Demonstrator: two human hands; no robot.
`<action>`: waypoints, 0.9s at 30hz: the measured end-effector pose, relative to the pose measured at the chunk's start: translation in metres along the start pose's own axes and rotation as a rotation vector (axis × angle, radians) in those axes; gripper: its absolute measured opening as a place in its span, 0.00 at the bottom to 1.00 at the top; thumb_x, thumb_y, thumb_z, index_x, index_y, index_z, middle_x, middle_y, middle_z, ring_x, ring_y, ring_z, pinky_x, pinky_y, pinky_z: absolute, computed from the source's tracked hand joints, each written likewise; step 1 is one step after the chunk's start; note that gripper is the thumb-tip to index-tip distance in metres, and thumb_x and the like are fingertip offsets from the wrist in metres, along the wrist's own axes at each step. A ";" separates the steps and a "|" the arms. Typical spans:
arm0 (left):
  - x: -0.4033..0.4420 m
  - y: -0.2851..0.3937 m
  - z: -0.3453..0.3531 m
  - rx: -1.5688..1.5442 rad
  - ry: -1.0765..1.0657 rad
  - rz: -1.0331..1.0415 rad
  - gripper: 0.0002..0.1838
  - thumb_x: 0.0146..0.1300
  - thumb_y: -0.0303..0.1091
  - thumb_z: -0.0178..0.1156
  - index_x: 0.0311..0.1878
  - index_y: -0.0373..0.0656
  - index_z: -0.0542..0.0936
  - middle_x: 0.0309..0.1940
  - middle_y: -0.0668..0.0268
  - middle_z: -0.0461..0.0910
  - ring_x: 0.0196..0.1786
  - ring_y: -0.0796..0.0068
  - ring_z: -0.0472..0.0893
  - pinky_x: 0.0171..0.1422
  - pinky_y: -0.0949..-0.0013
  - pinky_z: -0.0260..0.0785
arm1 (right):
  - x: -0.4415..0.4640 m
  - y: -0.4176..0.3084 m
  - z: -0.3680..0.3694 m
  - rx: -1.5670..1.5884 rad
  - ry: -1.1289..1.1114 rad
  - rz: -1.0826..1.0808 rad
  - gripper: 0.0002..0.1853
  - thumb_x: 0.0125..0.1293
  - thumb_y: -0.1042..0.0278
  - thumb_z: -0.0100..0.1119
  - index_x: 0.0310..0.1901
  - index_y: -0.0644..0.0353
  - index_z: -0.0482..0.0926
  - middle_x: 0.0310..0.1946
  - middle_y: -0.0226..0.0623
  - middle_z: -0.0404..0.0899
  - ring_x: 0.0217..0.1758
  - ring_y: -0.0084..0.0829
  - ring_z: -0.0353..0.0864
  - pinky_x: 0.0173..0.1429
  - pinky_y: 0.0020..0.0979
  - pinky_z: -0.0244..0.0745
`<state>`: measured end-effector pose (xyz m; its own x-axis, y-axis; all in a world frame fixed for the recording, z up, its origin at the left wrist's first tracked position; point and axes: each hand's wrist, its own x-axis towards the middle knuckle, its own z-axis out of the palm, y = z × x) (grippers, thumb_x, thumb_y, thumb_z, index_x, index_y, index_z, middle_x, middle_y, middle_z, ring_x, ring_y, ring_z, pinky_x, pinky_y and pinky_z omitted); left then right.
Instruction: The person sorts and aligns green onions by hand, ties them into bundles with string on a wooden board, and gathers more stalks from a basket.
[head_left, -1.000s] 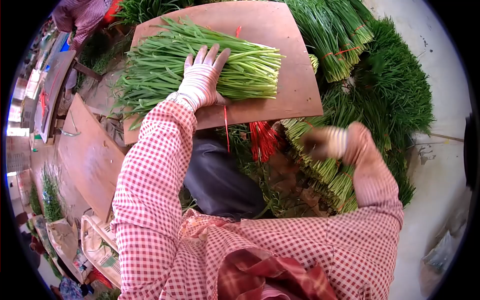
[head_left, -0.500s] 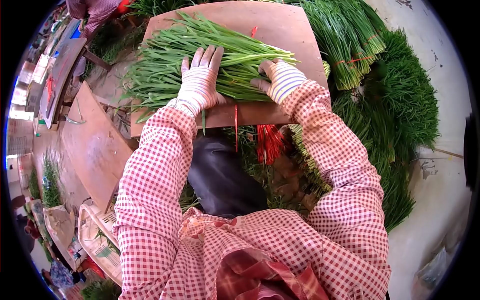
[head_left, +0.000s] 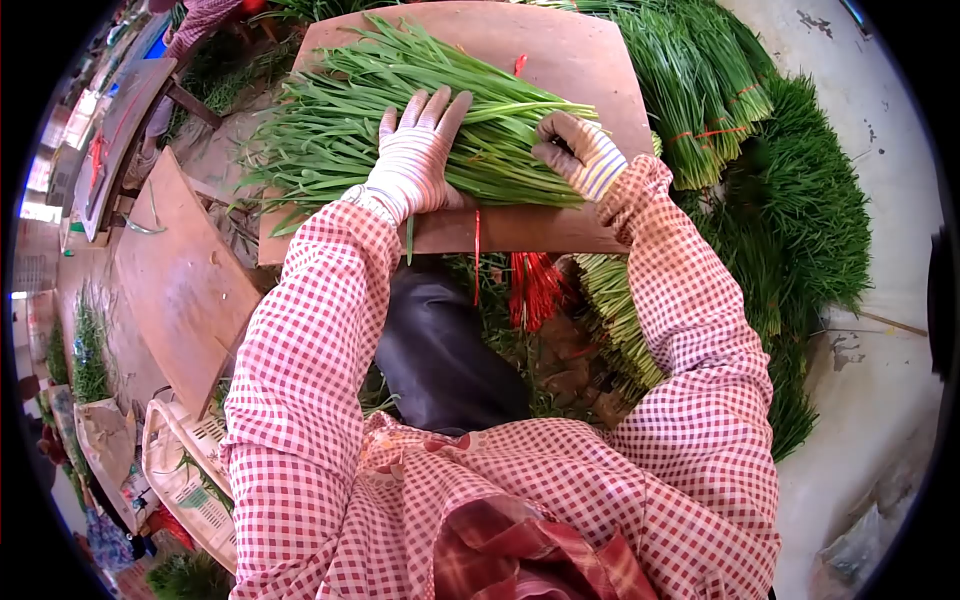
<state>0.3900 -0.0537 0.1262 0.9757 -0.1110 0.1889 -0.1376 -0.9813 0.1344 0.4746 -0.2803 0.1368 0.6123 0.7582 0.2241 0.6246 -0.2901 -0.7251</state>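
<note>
A loose heap of long green stalks (head_left: 340,125) lies across the brown board (head_left: 560,50), leaves to the left and pale ends to the right. My left hand (head_left: 420,155), in a striped glove, rests on the middle of the heap with its fingers spread. At the pale ends is my right hand (head_left: 580,150), also gloved, its fingers curled together at the stalks; what they pinch, if anything, is hidden. A red tie (head_left: 477,255) hangs over the board's near edge, beside a bunch of red ties (head_left: 533,290) below.
Tied green bundles (head_left: 700,90) and more greens (head_left: 810,190) are piled at the right, with pale stalk ends (head_left: 620,320) under the board. On the left are a second board (head_left: 185,290) and a basket (head_left: 185,470). Part of another person (head_left: 205,15) shows at the top left.
My right hand has come up from the piled bundles at the right to the stalk ends, and its fingers have since curled in. My left hand has stayed on the heap.
</note>
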 end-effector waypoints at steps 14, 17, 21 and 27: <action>0.003 0.000 0.001 0.054 -0.118 -0.018 0.66 0.27 0.49 0.77 0.72 0.53 0.48 0.71 0.57 0.50 0.73 0.53 0.49 0.71 0.41 0.44 | -0.042 -0.034 -0.077 0.217 -0.331 0.629 0.10 0.66 0.63 0.55 0.42 0.58 0.70 0.25 0.29 0.73 0.26 0.20 0.73 0.28 0.24 0.71; 0.002 -0.001 0.001 0.046 -0.094 -0.017 0.66 0.26 0.50 0.78 0.71 0.53 0.49 0.71 0.57 0.50 0.73 0.53 0.50 0.71 0.41 0.44 | -0.101 -0.072 -0.077 0.391 -0.347 0.768 0.11 0.63 0.63 0.55 0.43 0.60 0.72 0.29 0.32 0.71 0.27 0.22 0.73 0.29 0.24 0.72; 0.001 0.000 -0.002 0.016 -0.061 -0.019 0.67 0.24 0.52 0.78 0.71 0.54 0.50 0.71 0.56 0.52 0.73 0.52 0.51 0.71 0.41 0.44 | -0.195 -0.090 -0.022 0.092 -1.056 0.884 0.21 0.63 0.60 0.53 0.56 0.59 0.71 0.50 0.41 0.73 0.51 0.34 0.72 0.57 0.37 0.68; -0.005 0.004 -0.002 0.021 0.058 -0.019 0.69 0.21 0.54 0.78 0.71 0.50 0.50 0.70 0.55 0.53 0.72 0.51 0.52 0.70 0.40 0.43 | -0.167 -0.088 0.007 -0.088 -0.803 0.532 0.22 0.59 0.60 0.57 0.55 0.60 0.73 0.47 0.45 0.79 0.52 0.43 0.78 0.54 0.38 0.74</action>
<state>0.3839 -0.0568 0.1277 0.9665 -0.0840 0.2427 -0.1154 -0.9863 0.1182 0.3138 -0.3771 0.1587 0.3325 0.6785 -0.6550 0.4154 -0.7289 -0.5442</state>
